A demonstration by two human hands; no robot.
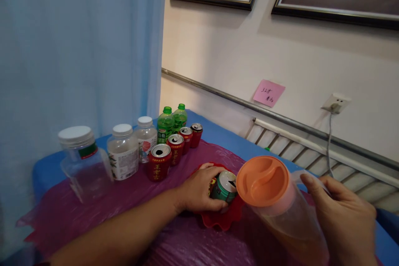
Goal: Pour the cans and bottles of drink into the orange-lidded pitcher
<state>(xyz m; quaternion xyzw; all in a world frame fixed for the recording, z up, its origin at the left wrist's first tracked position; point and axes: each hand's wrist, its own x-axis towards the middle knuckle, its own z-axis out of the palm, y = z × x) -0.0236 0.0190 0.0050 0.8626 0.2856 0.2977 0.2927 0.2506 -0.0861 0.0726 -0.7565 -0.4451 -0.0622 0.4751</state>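
Observation:
My left hand is wrapped round a green can that has an opened top. The can leans to the right above a red scalloped dish. My right hand grips the handle of a translucent plastic pitcher with an orange lid. Tilted toward the can, the pitcher has its lid edge right beside the can's opening; some liquid shows inside it. Whether liquid is passing between them I cannot tell.
Several red cans stand in a row behind my left hand. Beyond them are two green bottles, white-capped clear bottles and a large clear jar. Purple plastic sheeting covers the blue table. A radiator runs along the wall.

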